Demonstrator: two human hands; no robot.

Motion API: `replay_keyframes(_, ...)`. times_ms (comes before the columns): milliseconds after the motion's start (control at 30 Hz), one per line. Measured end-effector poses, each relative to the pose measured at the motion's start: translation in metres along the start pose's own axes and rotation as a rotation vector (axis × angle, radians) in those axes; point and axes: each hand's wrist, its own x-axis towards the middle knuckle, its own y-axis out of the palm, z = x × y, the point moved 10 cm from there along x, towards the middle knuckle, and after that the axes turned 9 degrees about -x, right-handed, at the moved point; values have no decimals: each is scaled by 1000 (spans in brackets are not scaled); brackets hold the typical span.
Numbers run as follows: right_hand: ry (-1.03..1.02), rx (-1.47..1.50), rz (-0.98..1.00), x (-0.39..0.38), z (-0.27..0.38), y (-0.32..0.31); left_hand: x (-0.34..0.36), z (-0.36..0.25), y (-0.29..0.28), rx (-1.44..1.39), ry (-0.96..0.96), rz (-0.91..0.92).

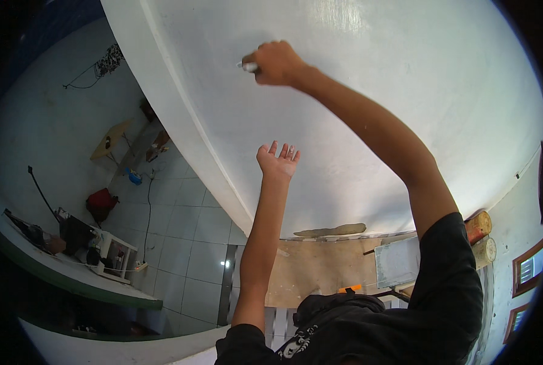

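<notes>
My right hand [277, 64] is raised high against a pale, smooth wall [350, 115]. Its fingers are closed round a small whitish thing [249, 66], mostly hidden by the grip, so its kind does not show. Lower down, my left hand [277, 162] is held up in front of the same wall, with its fingers apart and nothing in it. White smears mark some of its fingertips. Whether the left hand touches the wall I cannot tell.
A white wall edge [189, 103] borders an opening on the left, with a tiled floor [186, 255], a cable and a small white shelf [118, 258] beyond. A brown bare patch [331, 230] marks the wall's foot. A grey-topped table [398, 263] and two cylindrical containers [482, 252] stand at right.
</notes>
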Motion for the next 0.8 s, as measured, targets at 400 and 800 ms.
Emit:
replay_keyframes(400,141,-90,-346,32,-23,-88,2,-8,-15,21,30,-8)
replay_keyframes(800,-106,-355,-379,-70,46,48,33,23,-66,2,0,-107)
